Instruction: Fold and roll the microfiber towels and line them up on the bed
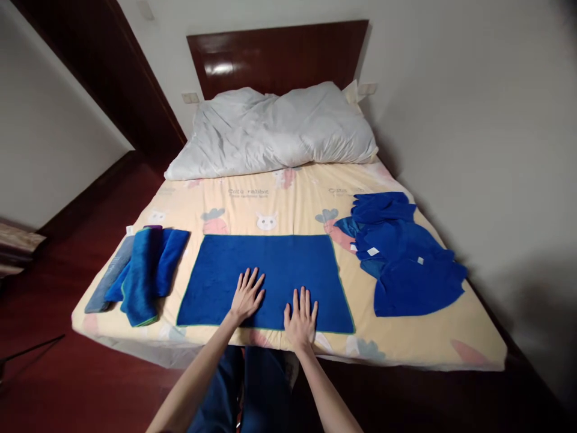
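Observation:
A blue towel [270, 258] with a thin green edge lies spread flat near the front of the bed. My left hand [247, 296] rests palm down on its middle, fingers apart. Closer to the towel's front edge, my right hand [301, 319] also lies flat, its fingers stretched toward the headboard. Neither hand grips anything. To the left sits a small pile of rolled or folded towels [144, 276], blue and grey-blue. On the right is a loose heap of blue cloths [406, 264] with white tags showing.
The bed [288, 207] has a pale yellow sheet with rabbit and carrot prints. A bunched light grey quilt [279, 129] lies before the dark wooden headboard [283, 57]. Walls stand to the right and behind; a thin dark rod [36, 347] shows at the lower left.

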A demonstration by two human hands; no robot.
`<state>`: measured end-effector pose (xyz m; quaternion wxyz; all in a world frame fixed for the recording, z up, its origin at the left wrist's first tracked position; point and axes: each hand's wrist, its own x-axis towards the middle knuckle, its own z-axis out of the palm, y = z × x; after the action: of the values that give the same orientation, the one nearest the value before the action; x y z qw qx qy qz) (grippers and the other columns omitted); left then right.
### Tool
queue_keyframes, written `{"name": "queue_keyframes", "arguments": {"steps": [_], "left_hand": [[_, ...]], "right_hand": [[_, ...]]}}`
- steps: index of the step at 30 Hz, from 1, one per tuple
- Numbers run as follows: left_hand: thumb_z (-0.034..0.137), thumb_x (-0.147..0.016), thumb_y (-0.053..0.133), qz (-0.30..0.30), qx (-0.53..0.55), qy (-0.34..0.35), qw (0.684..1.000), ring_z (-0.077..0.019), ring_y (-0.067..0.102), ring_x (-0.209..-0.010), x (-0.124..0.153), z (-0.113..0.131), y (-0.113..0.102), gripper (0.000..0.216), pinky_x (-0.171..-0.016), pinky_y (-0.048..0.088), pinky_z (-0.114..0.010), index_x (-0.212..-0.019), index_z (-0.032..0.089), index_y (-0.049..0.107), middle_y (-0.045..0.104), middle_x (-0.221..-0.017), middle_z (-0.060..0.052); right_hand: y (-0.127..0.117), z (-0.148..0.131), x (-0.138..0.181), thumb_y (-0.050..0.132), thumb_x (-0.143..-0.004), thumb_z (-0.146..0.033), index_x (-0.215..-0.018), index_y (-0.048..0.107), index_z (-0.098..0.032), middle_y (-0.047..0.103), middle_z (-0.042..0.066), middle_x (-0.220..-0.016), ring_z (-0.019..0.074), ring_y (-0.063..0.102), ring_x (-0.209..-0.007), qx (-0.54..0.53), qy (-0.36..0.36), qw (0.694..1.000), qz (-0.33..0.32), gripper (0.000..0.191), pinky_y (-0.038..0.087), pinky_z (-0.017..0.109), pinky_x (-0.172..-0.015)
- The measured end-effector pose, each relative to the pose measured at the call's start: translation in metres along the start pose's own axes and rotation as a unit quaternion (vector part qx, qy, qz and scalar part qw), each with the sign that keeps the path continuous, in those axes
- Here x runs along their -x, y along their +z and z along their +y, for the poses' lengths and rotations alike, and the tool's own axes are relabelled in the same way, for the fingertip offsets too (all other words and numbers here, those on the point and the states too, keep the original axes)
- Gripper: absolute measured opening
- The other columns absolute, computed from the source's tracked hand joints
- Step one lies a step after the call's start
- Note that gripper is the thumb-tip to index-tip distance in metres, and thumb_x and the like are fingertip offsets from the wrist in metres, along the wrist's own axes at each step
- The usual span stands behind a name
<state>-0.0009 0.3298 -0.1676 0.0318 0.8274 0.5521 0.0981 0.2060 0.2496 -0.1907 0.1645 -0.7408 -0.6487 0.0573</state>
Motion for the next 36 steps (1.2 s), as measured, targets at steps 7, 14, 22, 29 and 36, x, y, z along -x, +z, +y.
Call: {"name": "queue_keyframes", "arguments": {"steps": [7,14,22,29,36], "left_hand": [[0.055,-0.100,0.041,-0.004,-0.016,-0.133,0.991,-0.0348,0.014,-0.157,-0.057,-0.101,0.002,0.063,-0.127,0.013,-0.059,-0.158,0.029,0.037,0.023,-0.169,-0.004],[0.057,-0.101,0.035,-0.009,-0.043,-0.220,0.975,-0.0333,0.012,-0.158,-0.077,-0.184,-0.006,0.068,-0.127,0.011,-0.056,-0.160,0.023,0.033,0.022,-0.169,-0.008],[0.054,-0.102,0.030,-0.004,-0.043,-0.237,0.971,-0.0294,0.013,-0.158,-0.105,-0.224,-0.008,0.069,-0.128,0.013,-0.053,-0.161,0.018,0.029,0.019,-0.170,-0.010],[0.048,-0.103,0.028,0.008,-0.033,-0.209,0.977,-0.0340,0.012,-0.158,-0.066,-0.182,-0.012,0.067,-0.127,0.014,-0.057,-0.158,0.010,0.034,0.021,-0.169,-0.016],[0.044,-0.103,0.033,-0.023,0.000,-0.009,1.000,-0.0286,0.009,-0.159,0.010,-0.045,-0.007,0.064,-0.128,0.017,-0.052,-0.161,0.016,0.030,0.019,-0.170,-0.010]], "right_hand": [[0.001,0.002,0.002,0.028,-0.106,-0.036,-0.159,0.034,-0.011,0.021,0.013,-0.169,0.0290,0.017,-0.158,0.008,-0.012,1.000,0.019,0.059,0.014,0.058,-0.125],[0.002,0.005,0.002,0.032,-0.105,-0.034,-0.160,0.033,-0.012,0.024,0.015,-0.168,0.0308,0.022,-0.156,0.001,-0.020,0.999,0.030,0.059,0.017,0.059,-0.124],[0.005,0.006,-0.002,0.035,-0.105,-0.033,-0.161,0.029,-0.013,0.022,0.013,-0.168,0.0307,0.023,-0.156,0.002,-0.008,1.000,0.014,0.060,0.017,0.059,-0.124],[-0.001,0.003,-0.004,0.033,-0.105,-0.033,-0.163,0.024,-0.015,0.022,0.012,-0.169,0.0297,0.020,-0.157,0.010,-0.012,1.000,0.018,0.061,0.015,0.058,-0.125],[-0.006,0.001,-0.004,0.031,-0.107,-0.034,-0.163,0.023,-0.015,0.019,0.011,-0.170,0.0282,0.015,-0.158,0.015,-0.004,1.000,0.002,0.060,0.012,0.056,-0.126]]}}
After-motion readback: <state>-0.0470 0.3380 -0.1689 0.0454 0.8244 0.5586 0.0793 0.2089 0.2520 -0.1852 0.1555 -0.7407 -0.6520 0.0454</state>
